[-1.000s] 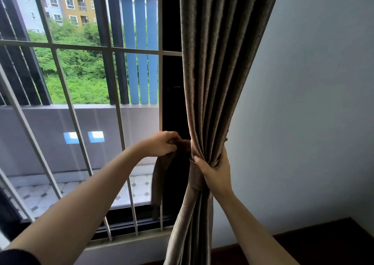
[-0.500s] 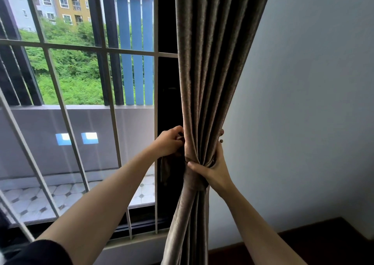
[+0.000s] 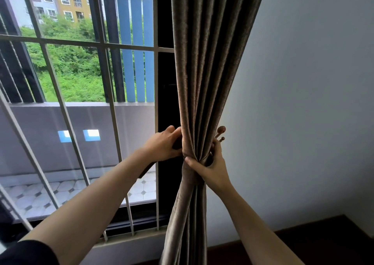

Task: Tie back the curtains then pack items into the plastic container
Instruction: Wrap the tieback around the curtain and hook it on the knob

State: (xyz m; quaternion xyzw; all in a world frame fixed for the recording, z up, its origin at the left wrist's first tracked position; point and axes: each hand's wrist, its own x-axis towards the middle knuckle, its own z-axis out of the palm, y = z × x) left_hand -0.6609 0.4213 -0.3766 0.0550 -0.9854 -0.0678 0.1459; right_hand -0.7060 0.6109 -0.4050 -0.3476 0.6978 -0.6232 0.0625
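Dark wooden floor (image 3: pixel 323 242) at lower right meets a white wall (image 3: pixel 303 103). A hook (image 3: pixel 220 132) with 2 round knobs shows against the wall, just beside the gathered curtain (image 3: pixel 202 62).

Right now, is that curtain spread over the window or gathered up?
Gathered: the curtain narrows into one tight bundle where the right hand grips it, leaving the window uncovered.
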